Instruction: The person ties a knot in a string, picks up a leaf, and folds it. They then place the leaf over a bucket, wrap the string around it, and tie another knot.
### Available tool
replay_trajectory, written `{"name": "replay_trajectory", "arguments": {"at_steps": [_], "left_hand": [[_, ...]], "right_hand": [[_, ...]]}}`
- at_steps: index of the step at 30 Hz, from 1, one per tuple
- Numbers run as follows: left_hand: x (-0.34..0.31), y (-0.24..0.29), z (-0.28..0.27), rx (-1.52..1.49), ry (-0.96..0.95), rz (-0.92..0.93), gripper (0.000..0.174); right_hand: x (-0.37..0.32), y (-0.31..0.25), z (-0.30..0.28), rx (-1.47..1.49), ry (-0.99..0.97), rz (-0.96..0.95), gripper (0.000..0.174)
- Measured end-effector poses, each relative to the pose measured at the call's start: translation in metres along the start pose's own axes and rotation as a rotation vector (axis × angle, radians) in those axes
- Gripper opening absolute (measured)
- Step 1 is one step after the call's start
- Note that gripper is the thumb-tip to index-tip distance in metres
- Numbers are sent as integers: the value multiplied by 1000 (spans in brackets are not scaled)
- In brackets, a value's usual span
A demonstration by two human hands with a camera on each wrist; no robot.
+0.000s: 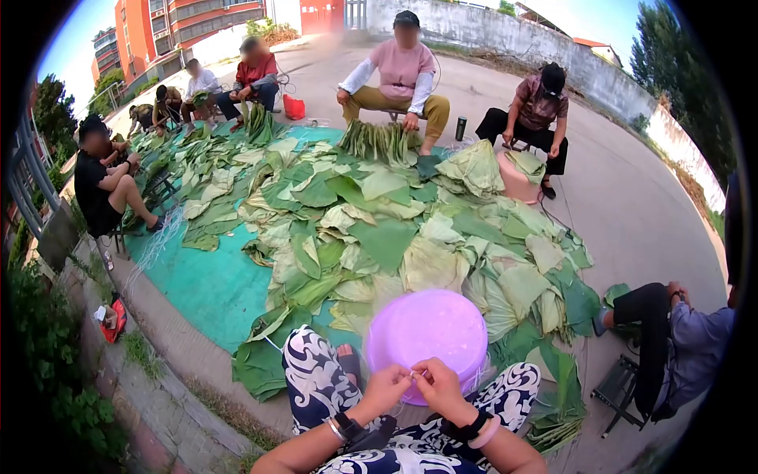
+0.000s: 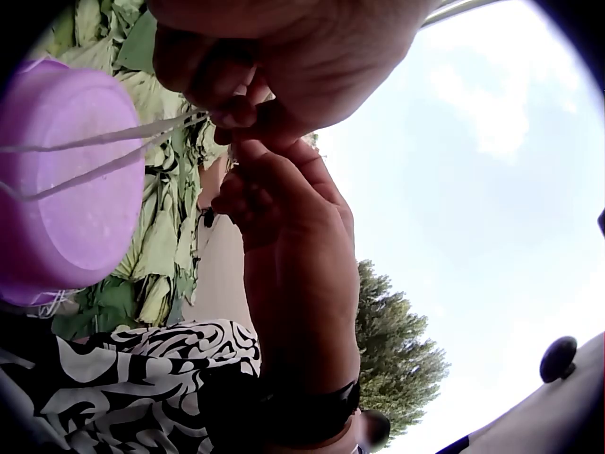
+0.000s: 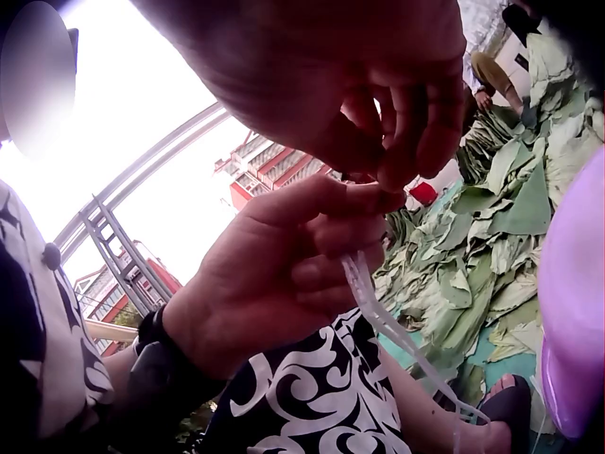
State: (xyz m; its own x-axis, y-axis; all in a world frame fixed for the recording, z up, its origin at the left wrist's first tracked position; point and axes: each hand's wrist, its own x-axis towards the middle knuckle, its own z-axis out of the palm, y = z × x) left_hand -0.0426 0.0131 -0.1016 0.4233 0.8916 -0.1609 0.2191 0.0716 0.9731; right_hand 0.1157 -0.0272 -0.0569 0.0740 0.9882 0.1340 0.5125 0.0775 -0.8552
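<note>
Both hands meet over the lap, just in front of an upturned purple basin (image 1: 430, 336). The left hand (image 1: 387, 389) pinches a thin white strand between thumb and fingers; in the right wrist view, the strand (image 3: 402, 336) hangs from its curled fingers. Fingertips of the right hand (image 1: 442, 389) are pinched at the same spot, touching the left fingertips. Two lengths of the strand (image 2: 104, 168) run from the fingertips across the basin in the left wrist view. Whatever lies right between the fingertips is mostly hidden.
Large green leaves (image 1: 383, 241) cover a teal sheet (image 1: 178, 280) beyond the basin. Several seated people surround it, one in a pink top (image 1: 403, 71). At the right a person in grey-blue (image 1: 699, 347) sits by a folding stool (image 1: 616, 387). A red bag (image 1: 114, 320) lies left.
</note>
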Motion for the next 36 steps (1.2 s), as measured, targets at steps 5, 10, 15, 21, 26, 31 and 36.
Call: {"name": "replay_trajectory", "arguments": {"at_steps": [5, 10, 15, 21, 26, 31, 36], "left_hand": [[6, -10, 2, -90, -35, 13, 21], [9, -9, 1, -71, -43, -13, 20], [15, -20, 6, -95, -17, 31, 21], [11, 12, 0, -111, -41, 68, 21], [13, 4, 0, -66, -34, 67, 21], [11, 4, -1, -40, -36, 65, 22], [14, 2, -2, 4, -26, 43, 22]], "right_hand": [[4, 6, 0, 5, 5, 10, 16], [6, 10, 0, 6, -3, 28, 16], [10, 17, 2, 10, 4, 40, 16], [11, 21, 5, 28, 5, 33, 15], [15, 17, 1, 32, 5, 18, 15], [14, 24, 3, 86, 10, 83, 13], [18, 20, -1, 110, 10, 78, 13]]}}
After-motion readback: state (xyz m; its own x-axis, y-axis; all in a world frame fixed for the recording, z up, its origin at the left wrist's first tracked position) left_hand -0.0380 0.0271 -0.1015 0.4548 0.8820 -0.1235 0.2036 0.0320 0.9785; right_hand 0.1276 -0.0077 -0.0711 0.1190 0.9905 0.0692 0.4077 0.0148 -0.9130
